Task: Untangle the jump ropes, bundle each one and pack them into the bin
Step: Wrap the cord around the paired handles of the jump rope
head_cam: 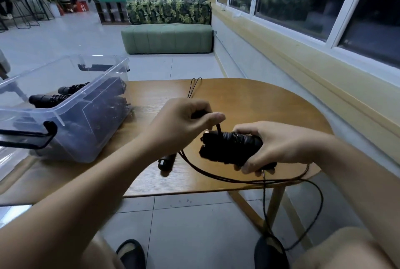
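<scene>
My right hand (pixel 272 145) grips a pair of black jump rope handles (pixel 227 147) with black cord wound round them, held above the wooden table (pixel 249 99). My left hand (pixel 184 121) pinches the black cord (pixel 218 128) just above that bundle. The loose cord (pixel 216 173) runs over the table's near edge and hangs in a loop towards the floor. Another black handle (pixel 165 161) lies on the table below my left wrist. A clear plastic bin (pixel 71 121) at the left holds bundled black ropes (pixel 52 97).
A thin loop of black cord (pixel 194 86) lies at the table's far side. Beyond are a green bench (pixel 166 38), a leaf-patterned sofa with a seated person behind it, and windows along the right wall. My feet in dark slippers are under the table.
</scene>
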### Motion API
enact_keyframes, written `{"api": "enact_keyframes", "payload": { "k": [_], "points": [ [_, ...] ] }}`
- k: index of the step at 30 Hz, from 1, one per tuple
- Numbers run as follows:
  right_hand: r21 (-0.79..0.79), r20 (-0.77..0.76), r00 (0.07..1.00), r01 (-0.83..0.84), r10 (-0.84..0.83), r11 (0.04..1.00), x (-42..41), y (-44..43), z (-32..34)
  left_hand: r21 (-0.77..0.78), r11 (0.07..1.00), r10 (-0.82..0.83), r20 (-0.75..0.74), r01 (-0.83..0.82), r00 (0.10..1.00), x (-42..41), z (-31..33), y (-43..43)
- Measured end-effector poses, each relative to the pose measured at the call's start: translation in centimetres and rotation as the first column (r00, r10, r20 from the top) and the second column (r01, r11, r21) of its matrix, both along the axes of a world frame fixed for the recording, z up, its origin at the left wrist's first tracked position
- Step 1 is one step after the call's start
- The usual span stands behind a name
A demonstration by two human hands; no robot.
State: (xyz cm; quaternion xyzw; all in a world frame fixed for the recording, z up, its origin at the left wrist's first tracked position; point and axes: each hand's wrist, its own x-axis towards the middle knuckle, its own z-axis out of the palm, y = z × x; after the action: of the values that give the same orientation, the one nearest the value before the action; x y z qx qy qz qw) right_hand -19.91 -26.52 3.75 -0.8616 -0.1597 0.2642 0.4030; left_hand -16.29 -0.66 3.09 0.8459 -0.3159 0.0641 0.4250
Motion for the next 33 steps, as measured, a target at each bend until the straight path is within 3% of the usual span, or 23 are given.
{"api": "enact_keyframes", "payload": {
  "k": [6, 10, 14, 16, 19, 26, 29, 33],
  "points": [
    [0.178, -0.071, 0.980, -0.169, 0.184, 0.969, -1.3, 0.4, 2.0, -0.169, 0.981, -0.127, -0.167, 0.098, 0.978, 0.2, -0.2, 0.8],
    [0.329, -0.013, 0.984, -0.164, 0.179, 0.930, -1.3, -0.1, 2.4, -0.248, 0.963, -0.174, -0.280, 0.104, 0.944, -0.3, -0.8, 0.1],
    [0.540, 0.049, 0.997, -0.078, 0.062, 0.838, -0.7, -0.4, 2.0, -0.265, 0.963, -0.150, -0.341, 0.058, 0.928, -0.9, -1.6, -1.2],
    [0.601, 0.080, 0.994, 0.014, -0.077, 0.799, -0.2, -0.4, 1.7, -0.318, 0.948, -0.156, -0.371, 0.032, 0.916, -1.2, -1.9, -2.1],
    [0.642, 0.073, 0.940, 0.211, -0.333, 0.737, 0.8, -0.9, 1.0, -0.217, 0.976, -0.080, -0.360, 0.000, 0.930, -1.4, -2.6, -3.1],
    [0.492, 0.121, 0.792, 0.475, -0.598, 0.730, 2.9, -2.4, -1.1, 0.127, 0.992, 0.026, -0.276, 0.010, 0.961, -1.5, -2.8, -3.1],
    [0.335, 0.155, 0.829, 0.468, -0.538, 0.818, 2.9, -2.8, -1.7, 0.205, 0.979, 0.041, -0.172, -0.005, 0.984, -1.5, -2.1, -2.5],
    [0.168, 0.115, 0.930, 0.329, -0.350, 0.929, 2.0, -2.4, -1.5, 0.132, 0.990, 0.067, -0.087, -0.055, 0.994, -0.6, -1.5, -1.2]
  ]
}}
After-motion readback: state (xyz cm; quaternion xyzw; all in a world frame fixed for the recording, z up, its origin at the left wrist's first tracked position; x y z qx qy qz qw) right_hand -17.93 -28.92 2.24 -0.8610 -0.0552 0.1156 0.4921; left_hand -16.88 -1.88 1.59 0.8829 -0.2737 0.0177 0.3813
